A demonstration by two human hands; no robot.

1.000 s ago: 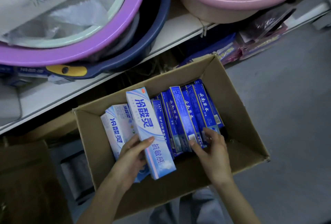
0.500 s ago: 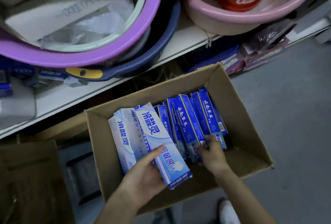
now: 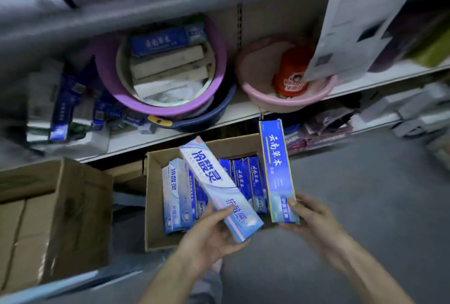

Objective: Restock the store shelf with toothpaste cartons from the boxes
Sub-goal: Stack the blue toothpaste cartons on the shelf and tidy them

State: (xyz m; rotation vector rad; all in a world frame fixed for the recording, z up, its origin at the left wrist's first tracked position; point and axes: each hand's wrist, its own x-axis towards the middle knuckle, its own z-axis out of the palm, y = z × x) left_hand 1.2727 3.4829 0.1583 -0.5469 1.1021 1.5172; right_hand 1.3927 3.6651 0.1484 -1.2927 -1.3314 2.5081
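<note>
Over one box (image 3: 153, 206), left hand (image 3: 209, 234), white carton (image 3: 214, 182), right hand (image 3: 315, 222), blue carton (image 3: 275, 165)

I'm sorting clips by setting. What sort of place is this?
Probably a small shop aisle: a tiered shelf crowded with packaged stock and plastic basins, plus an open cardboard box of toothpaste cartons on the floor.

L hand (image 3: 209, 233) grips white carton (image 3: 219, 187) by near end, tilted over box (image 3: 154, 218). R hand (image 3: 314, 218) pinches blue carton (image 3: 276, 170) at near end, above box's right side. Other cartons (image 3: 246, 179) stand in box. Shelf (image 3: 187, 131) behind: purple basin (image 3: 170, 111) w/ cartons, pink basin (image 3: 292, 103) w/ red tub (image 3: 292, 72). 2nd box (image 3: 73, 206) at left.
</note>
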